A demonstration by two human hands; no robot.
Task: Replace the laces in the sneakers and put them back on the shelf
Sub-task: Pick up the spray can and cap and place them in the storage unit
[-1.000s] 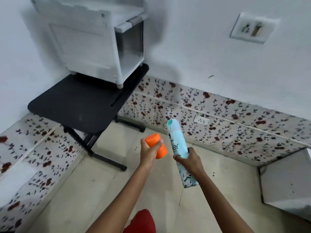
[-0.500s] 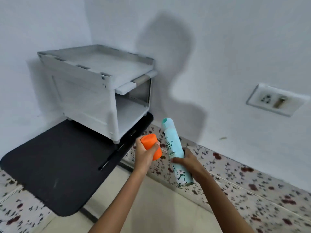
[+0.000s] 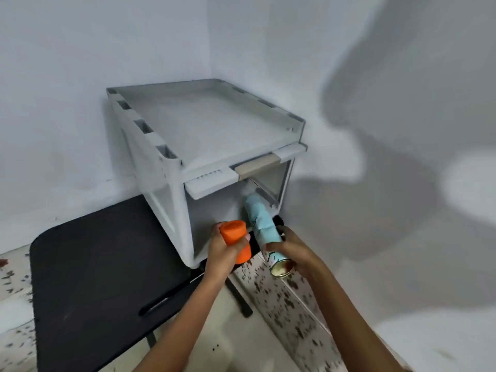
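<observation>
Before open shelf, left fingers wrap orange cup, right fingers wrap teal can

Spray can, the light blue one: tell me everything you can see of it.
The spray can is a tall, slim cylinder, pale turquoise with dark printed markings and a rounded top. Its base looks like bare metal, dished and yellowish. It is tilted, base toward the camera, top pointing into the open lower compartment of the white shelf unit. The right hand grips it near the base. The orange cap in the left hand is close beside it.
</observation>
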